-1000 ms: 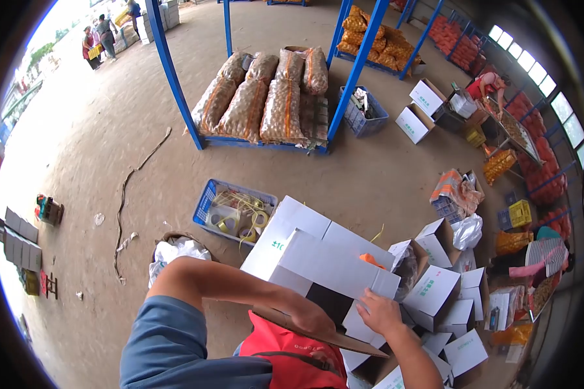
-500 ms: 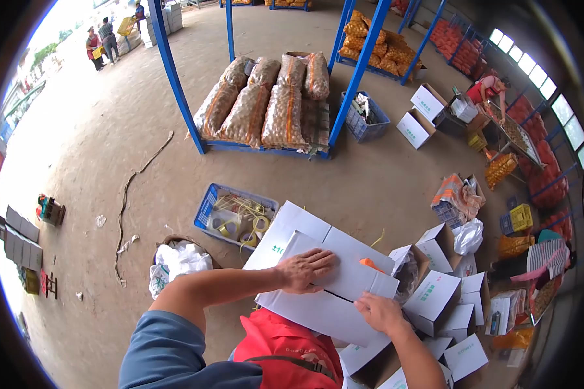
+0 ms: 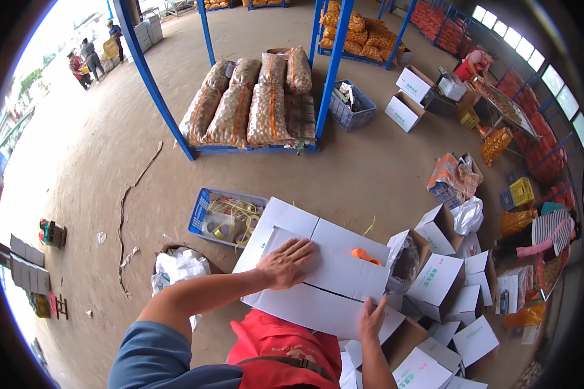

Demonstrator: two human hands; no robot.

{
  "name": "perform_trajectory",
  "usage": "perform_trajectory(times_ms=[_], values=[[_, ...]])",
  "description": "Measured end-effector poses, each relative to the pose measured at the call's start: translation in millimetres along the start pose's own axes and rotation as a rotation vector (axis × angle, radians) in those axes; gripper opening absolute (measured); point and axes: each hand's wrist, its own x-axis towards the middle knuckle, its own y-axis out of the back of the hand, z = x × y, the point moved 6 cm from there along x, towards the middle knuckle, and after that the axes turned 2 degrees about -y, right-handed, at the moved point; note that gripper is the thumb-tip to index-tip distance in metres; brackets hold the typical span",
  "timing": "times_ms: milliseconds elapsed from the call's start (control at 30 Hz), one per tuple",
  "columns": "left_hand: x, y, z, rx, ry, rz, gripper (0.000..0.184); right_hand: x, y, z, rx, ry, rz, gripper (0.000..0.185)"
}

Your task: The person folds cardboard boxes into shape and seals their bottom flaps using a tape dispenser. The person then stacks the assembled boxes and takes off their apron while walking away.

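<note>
A white carton [image 3: 334, 259] lies in front of my body with its top flaps folded down and a dark seam between them. My left hand [image 3: 287, 262] rests flat on the flaps, fingers spread, just left of the middle. At the carton's near right corner is my right hand [image 3: 371, 316], its fingers apart and touching the edge. An orange object [image 3: 365, 256], perhaps a tape cutter, sits on the far right part of the carton.
A blue crate [image 3: 204, 214] with tape rolls stands beyond the carton's left side. White open boxes [image 3: 437, 277] crowd the right. Filled mesh sacks [image 3: 228, 117] lie on a blue rack ahead. Co-workers [image 3: 477, 65] are at the far right and far left.
The near flap, lifted earlier, now lies down. My left hand has come from under it onto the top. My right hand has shifted down along the right edge, and the view has turned slightly.
</note>
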Motion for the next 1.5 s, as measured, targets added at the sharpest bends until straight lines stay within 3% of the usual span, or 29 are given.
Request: perform_trajectory(times_ms=[67, 200, 433, 500, 633, 800, 867, 933, 967, 1033, 1133, 1200, 1300, 1333, 1400, 1500], values=[[-1.9, -4.6, 7.4, -0.009, 0.0, 0.003, 0.073, -2.8, 0.5, 2.3, 0.064, -0.056, -0.003, 0.071], [3.5, -10.5, 17.6, 0.03, 0.197, 0.039, 0.069, -0.1, 4.8, -15.8, -0.041, -0.065, -0.018, 0.071], [-1.1, -37.4, 85.5, 0.007, 0.14, 0.072, 0.083, -2.8, -0.6, 1.4, -0.042, -0.061, -0.05, 0.072], [2.1, -41.6, 98.4, -0.019, 0.113, 0.09, 0.089, 0.6, -2.9, 0.1, 0.212, -0.015, -0.087, 0.068], [4.3, -41.4, 108.6, -0.038, 0.133, 0.057, 0.092, 11.0, -11.5, 23.3, 0.265, 0.079, -0.058, 0.066], [8.4, -44.8, 109.5, 0.034, 0.139, 0.031, 0.101, 34.9, -12.6, 70.5, 0.845, -0.239, -0.286, 0.059], [8.7, -46.6, 109.9, 0.03, 0.155, 0.006, 0.101, 75.8, -19.1, 92.9, 0.745, -0.311, -0.338, 0.053], [9.0, -46.6, 108.8, 0.031, 0.153, 0.028, 0.097, 123.0, -22.5, 91.5, 0.115, -0.06, -0.178, 0.043], [9.1, -47.4, 108.1, 0.018, 0.163, 0.032, 0.094, 142.6, -35.8, 93.5, 0.125, -0.051, -0.193, 0.043], [8.9, -47.7, 107.4, 0.018, 0.179, 0.038, 0.093, 163.6, -58.1, 75.8, -0.146, 0.413, -0.056, 0.035], [9.8, -45.0, 105.9, -0.019, 0.195, 0.066, 0.089, 194.2, -88.5, 95.2, -0.439, 0.267, -0.421, 0.028], [10.4, -42.7, 105.2, -0.011, 0.211, 0.043, 0.091, 206.9, -94.8, 100.6, -0.569, 0.346, -0.49, 0.032], [7.7, -41.1, 102.7, -0.094, 0.245, -0.019, 0.088, 224.2, -103.6, 100.3, -0.605, 0.268, -0.677, 0.044], [5.2, -42.2, 102.4, -0.126, 0.227, -0.012, 0.087, 231.6, -107.7, 106.8, -0.567, 0.336, -0.73, 0.049], [0.8, -47.1, 102.1, -0.138, 0.208, 0.038, 0.086, 242.0, -113.2, 123.0, -0.288, 0.184, -0.867, 0.056], [1.7, -46.3, 104.1, -0.132, 0.201, 0.057, 0.087, 239.4, -111.2, 120.9, -0.2, 0.164, -0.952, 0.052]])
